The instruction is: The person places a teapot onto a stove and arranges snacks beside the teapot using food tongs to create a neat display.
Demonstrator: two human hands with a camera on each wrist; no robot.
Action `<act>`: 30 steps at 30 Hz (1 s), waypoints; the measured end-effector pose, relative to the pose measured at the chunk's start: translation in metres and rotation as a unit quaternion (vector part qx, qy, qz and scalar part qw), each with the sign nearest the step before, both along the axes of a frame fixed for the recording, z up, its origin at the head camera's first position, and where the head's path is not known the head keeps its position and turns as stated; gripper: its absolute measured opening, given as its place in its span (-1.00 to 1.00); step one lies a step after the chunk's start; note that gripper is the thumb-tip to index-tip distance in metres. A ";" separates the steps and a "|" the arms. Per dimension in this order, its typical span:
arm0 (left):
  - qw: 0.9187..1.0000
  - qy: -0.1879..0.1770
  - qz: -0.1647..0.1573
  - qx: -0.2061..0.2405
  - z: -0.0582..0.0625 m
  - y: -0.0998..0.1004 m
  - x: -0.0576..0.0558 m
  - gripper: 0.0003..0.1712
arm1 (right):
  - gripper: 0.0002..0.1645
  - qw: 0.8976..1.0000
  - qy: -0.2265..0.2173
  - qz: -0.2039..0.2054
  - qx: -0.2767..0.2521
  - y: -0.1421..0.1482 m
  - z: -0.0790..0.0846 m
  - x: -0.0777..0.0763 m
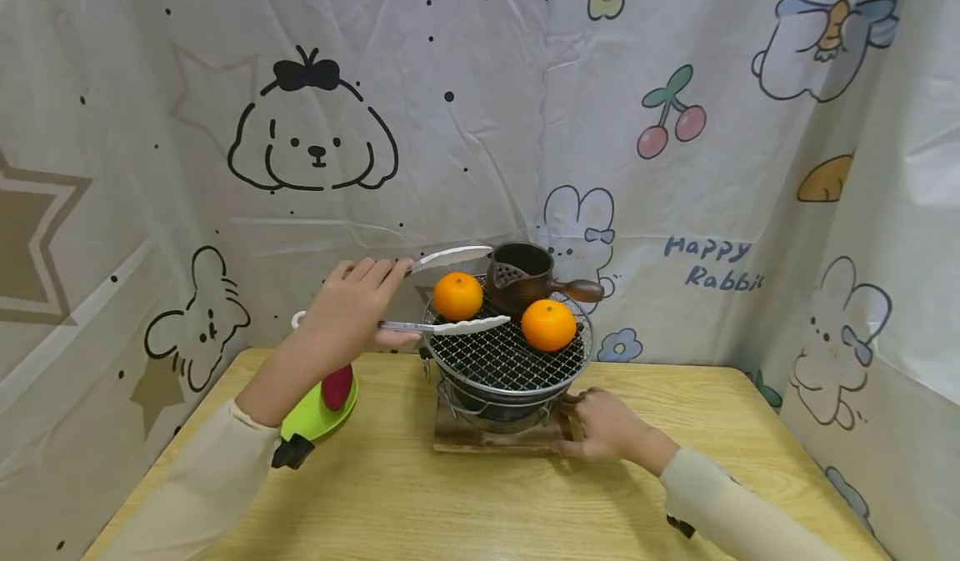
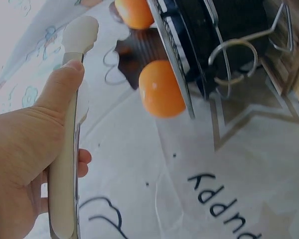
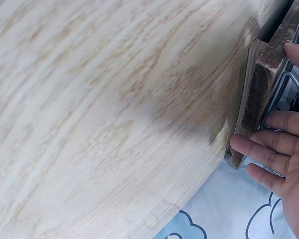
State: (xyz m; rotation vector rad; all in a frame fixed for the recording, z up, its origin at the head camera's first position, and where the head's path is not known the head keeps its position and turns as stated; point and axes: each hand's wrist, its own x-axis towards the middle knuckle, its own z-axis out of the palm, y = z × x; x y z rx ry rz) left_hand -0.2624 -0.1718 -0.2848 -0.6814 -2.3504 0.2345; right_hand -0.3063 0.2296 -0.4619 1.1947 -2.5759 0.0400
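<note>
In my left hand [image 1: 351, 309] I hold tongs [image 1: 468, 326] with pale tips, their two arms spread apart. In the head view the left orange [image 1: 458, 296] appears between those arms; the left wrist view shows a gap from the tongs to the nearest orange [image 2: 162, 89]. A second orange [image 1: 549, 325] sits on the wire mesh [image 1: 495, 361] of a round grill. Behind it stands a brown side-handled pot [image 1: 525, 282]. My right hand [image 1: 611, 428] grips the right end of the grill's wooden base [image 3: 264, 82], thumb and fingers at its edges.
A green plate [image 1: 303, 415] with a dark-red, elongated item [image 1: 337, 388] lies left of the grill, partly behind my left forearm. The wooden table [image 1: 420, 503] extends in front. Printed curtains [image 1: 480, 127] hang close behind and at both sides.
</note>
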 end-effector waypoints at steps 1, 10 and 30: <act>1.000 -0.005 0.002 0.007 0.000 -0.004 0.001 0.15 | -0.49 1.000 0.000 -0.001 0.002 0.000 0.000 0.000; 0.998 -0.028 0.027 0.040 -0.009 -0.044 0.008 0.13 | -0.51 1.000 -0.005 0.006 -0.003 0.000 0.000 -0.002; 0.982 -0.124 0.134 0.047 -0.040 -0.113 0.014 0.11 | -0.46 1.000 -0.014 -0.010 0.010 0.000 0.001 0.000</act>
